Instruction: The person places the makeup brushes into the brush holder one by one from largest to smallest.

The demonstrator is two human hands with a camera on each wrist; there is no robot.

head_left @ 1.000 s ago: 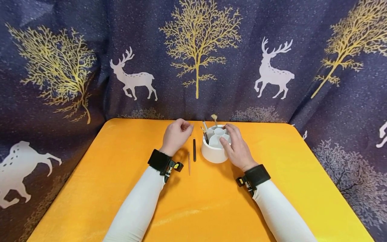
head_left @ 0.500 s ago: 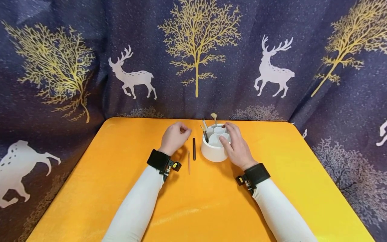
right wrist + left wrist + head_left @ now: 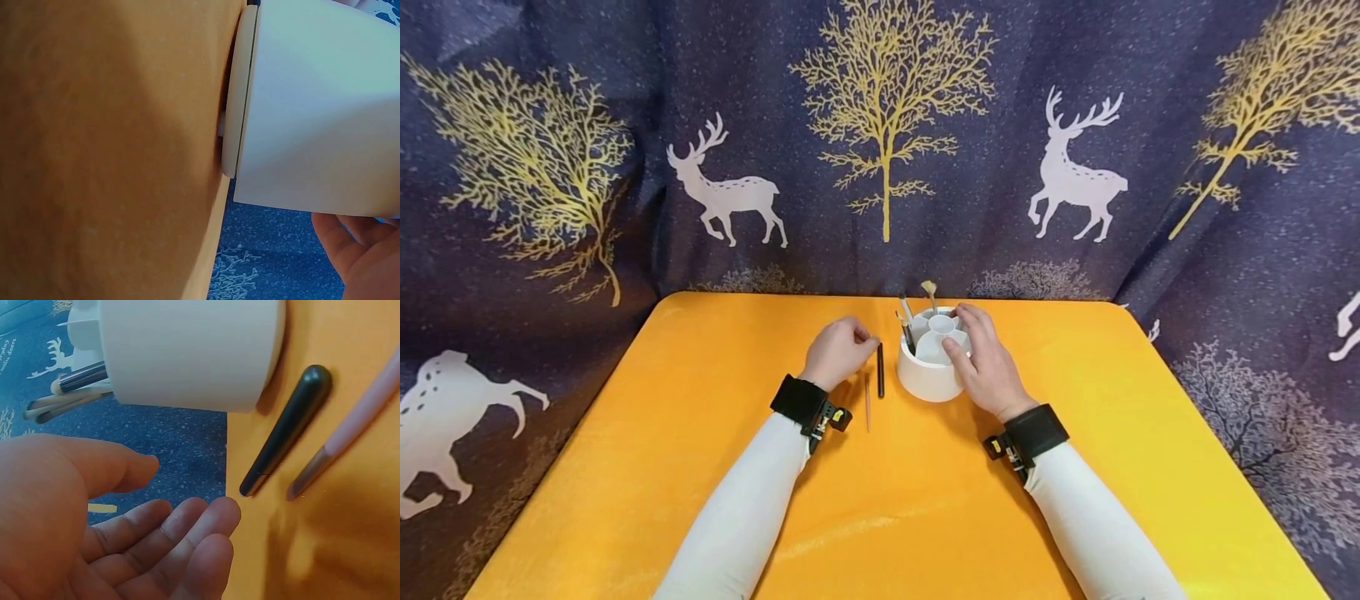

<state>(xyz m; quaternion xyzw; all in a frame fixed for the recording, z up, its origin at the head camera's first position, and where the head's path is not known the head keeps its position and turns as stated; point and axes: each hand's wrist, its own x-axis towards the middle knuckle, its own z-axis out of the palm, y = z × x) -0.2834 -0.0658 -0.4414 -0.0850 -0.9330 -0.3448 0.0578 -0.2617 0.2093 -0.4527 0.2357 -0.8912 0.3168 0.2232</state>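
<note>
A white round brush holder with inner compartments stands near the table's far edge, several brushes upright in it. Thumb and fingers of my right hand hold its right side at the top. My left hand is left of the holder, fingers loosely bent. In the left wrist view its thumb and fingers stand apart with nothing between them. Just right of its fingertips lies a brush with a black handle, its handle end towards me. Beside that, to the left, a slim pink brush lies roughly parallel.
An orange-yellow cloth covers the table. Behind its far edge hangs a dark blue curtain printed with deer and trees. A fan-shaped brush sticks up highest from the holder.
My left hand first drew back slightly, then came nearer and lower, its fingertips now close to the far end of the black brush. The right hand and the holder stay in place.
</note>
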